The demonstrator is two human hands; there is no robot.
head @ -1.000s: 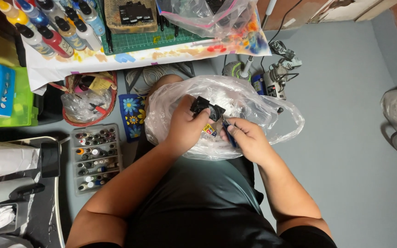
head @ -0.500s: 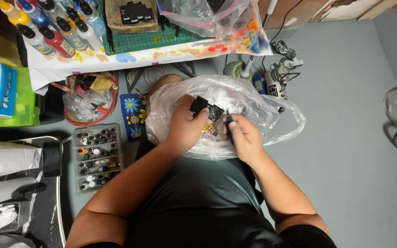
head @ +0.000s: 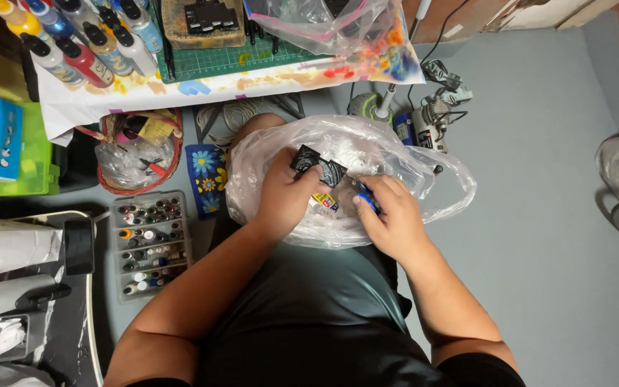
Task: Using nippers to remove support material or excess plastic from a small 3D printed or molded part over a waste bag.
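Hands barely moved since a second ago: left hand [head: 284,195] still pinches black patterned pieces [head: 318,166] over the clear plastic bag [head: 367,154] on the lap; right hand [head: 390,215] has closed on a small blue item [head: 367,201].

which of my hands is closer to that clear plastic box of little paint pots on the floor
Left. Your left hand rests on the clear plastic bag in your lap, on the side toward the clear plastic box of little paint pots. Your right hand is further away, on the bag's far side.
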